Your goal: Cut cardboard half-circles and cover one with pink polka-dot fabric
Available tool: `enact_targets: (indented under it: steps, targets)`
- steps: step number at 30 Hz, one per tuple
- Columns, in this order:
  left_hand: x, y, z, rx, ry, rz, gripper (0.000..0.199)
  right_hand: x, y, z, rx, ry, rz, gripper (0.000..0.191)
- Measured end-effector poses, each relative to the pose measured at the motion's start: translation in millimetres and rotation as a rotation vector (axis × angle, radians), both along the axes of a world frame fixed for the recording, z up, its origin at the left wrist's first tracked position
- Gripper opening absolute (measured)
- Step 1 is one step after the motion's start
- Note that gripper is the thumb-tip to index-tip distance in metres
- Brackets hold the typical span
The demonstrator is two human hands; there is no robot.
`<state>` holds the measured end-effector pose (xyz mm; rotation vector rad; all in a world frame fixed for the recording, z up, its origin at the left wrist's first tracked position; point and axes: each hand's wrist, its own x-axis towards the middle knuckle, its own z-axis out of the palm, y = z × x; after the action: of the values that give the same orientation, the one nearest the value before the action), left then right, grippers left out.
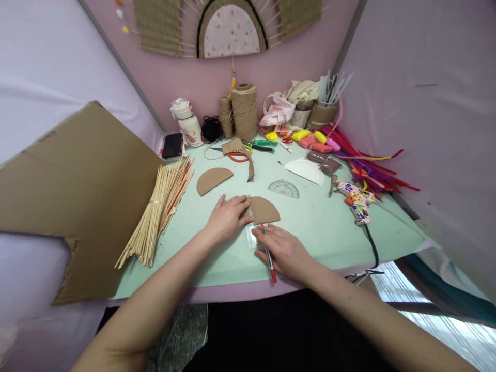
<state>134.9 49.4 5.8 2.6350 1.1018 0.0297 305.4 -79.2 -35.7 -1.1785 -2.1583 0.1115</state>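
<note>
A half-round piece of cardboard lies on the pale green table near its front. Along its left side is a clear ruler, which reaches toward me past the cardboard's straight edge. My left hand presses on the ruler and the cardboard's left end, fingers spread. In my right hand is a pen with a red end, its tip at the cardboard's lower edge beside the ruler. A second cardboard half circle lies behind my left hand, and a clear protractor rests behind the first one.
Bundled wooden sticks and a large cardboard sheet are at left. Orange scissors, twine spools and a bottle stand or lie at the back. A glue gun with a cord and red pipe cleaners are at right.
</note>
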Motion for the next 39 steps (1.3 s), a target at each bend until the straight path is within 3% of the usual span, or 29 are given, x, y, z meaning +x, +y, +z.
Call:
enact_targets:
  steps: [8,11,14,18,21,28,39]
  targets:
    - [-0.5,-0.8,1.5,-0.003,-0.018,-0.005,0.048,0.3,0.6,-0.6,0.009,-0.009,0.0,0.029]
    - [-0.9,1.9,4.9,-0.022,-0.039,0.0,0.061,0.4,0.4,-3.1,0.007,-0.001,-0.005,0.028]
    - [-1.7,10.5,12.6,-0.108,-0.035,0.013,0.073,0.5,0.6,-5.4,0.018,0.01,-0.008,0.027]
    - [-2.5,26.3,26.7,-0.289,0.014,0.027,0.066,0.8,1.1,-6.2,0.02,0.018,-0.007,0.026]
    - [-2.3,33.6,33.3,-0.335,0.05,0.015,0.065,1.0,1.4,-6.2,0.011,0.02,-0.015,0.027]
    - [-0.7,26.2,31.4,-0.253,0.081,0.02,0.058,0.7,1.4,-7.9,0.002,0.031,-0.006,0.024]
    - [2.3,4.9,14.9,0.006,0.066,-0.072,0.043,2.0,1.0,-8.0,-0.009,0.037,-0.001,0.029]
